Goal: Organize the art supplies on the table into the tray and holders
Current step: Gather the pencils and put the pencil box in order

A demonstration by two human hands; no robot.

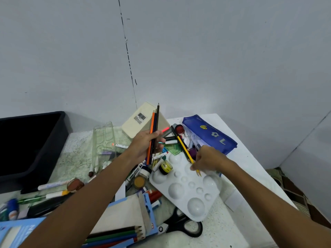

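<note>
two grey walls [197, 51] corner behind a cluttered speckled table [77, 158].

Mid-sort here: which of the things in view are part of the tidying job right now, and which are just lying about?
In the job:
- left hand, its grip on a bundle of pencils
- right hand, pinching the yellow pencil
- black tray, set at the left
- clear holder

Lying about for now:
- white palette
- scissors
- blue pouch
- boxed colour pencils

Left hand [146, 145] raised, grip closed (fingers curled); right hand [208, 159] lower, fingertips pinched together.
</note>
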